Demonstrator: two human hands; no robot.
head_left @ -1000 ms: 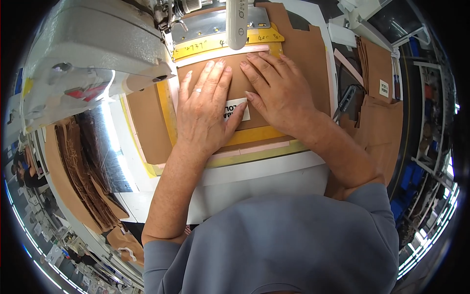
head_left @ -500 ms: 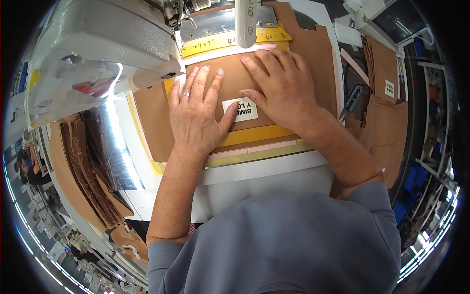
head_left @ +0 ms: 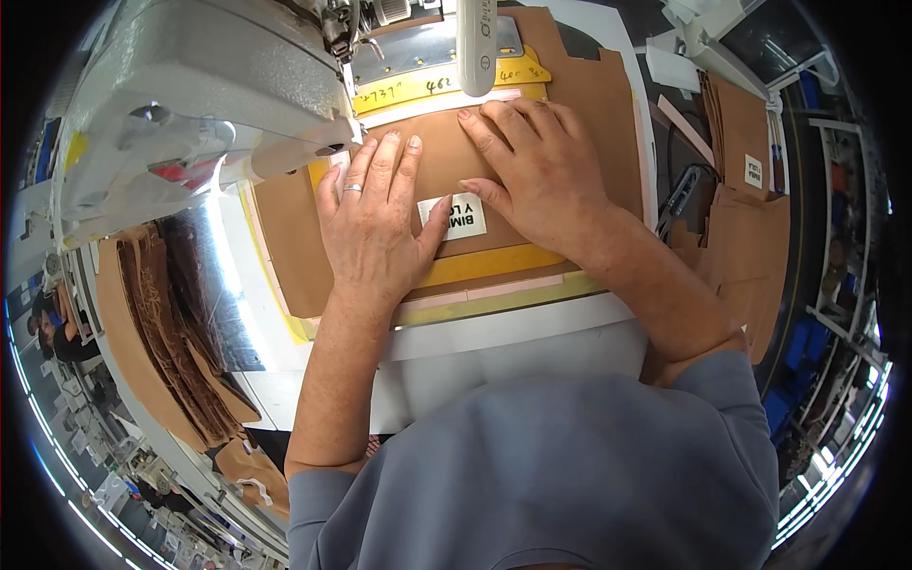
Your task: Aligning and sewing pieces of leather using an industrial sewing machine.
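Observation:
A flat brown panel (head_left: 440, 157), perhaps leather, lies in a yellow-edged template under the head of a sewing machine (head_left: 204, 90). My left hand (head_left: 372, 223) rests flat on its left part, fingertips close to the needle area and thumb over a white printed label (head_left: 464, 223). My right hand (head_left: 551, 176) is spread on the right part, its fingers near a pale strip below a yellow strip (head_left: 432, 92) with handwriting. Both hands press from above and grasp nothing. Another yellow strip (head_left: 499, 263) runs along the near side of the panel.
A pale rounded lamp or device (head_left: 477, 52) hangs over the panel's far side. Stacked brown pieces (head_left: 157, 332) stand at the left, and more brown pieces (head_left: 746, 233) lie at the right. A dark hand tool (head_left: 681, 195) lies beside the template.
The panel, its label and the template have slid a little to the left under the machine. Both my hands have moved along with them, still lying flat.

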